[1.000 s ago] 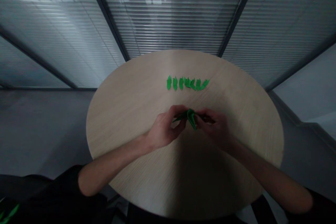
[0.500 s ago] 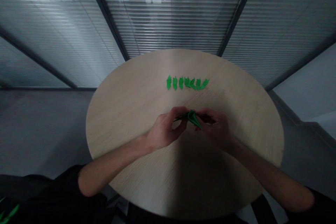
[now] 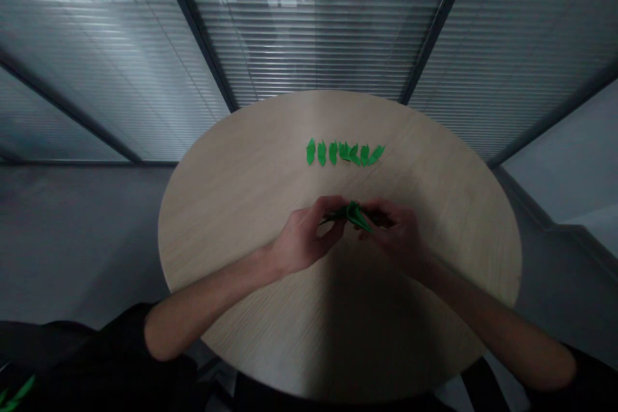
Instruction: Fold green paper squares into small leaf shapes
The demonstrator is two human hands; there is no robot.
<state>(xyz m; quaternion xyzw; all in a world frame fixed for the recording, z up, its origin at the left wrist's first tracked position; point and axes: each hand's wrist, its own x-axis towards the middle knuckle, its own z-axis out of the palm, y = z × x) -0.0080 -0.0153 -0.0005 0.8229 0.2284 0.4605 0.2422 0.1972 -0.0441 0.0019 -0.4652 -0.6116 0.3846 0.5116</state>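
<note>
Folded green paper piece [image 3: 352,214], long axis running roughly 9 to 3 o'clock, pinched closed at about the centre of the round wooden counter [image 3: 232,206], left grip [image 3: 306,235] on its 9 o'clock side, right grip [image 3: 393,232] on its 3 o'clock side, both about equally near.

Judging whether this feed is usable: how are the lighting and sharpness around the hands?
Head view: the left hand and right hand are dim, and a broad shadow darkens the near part of the round wooden table. Head view: the folded green paper between them is soft, its creases hard to read. Head view: wide-angle distortion splays the window blinds, which carry pale glare.
</note>
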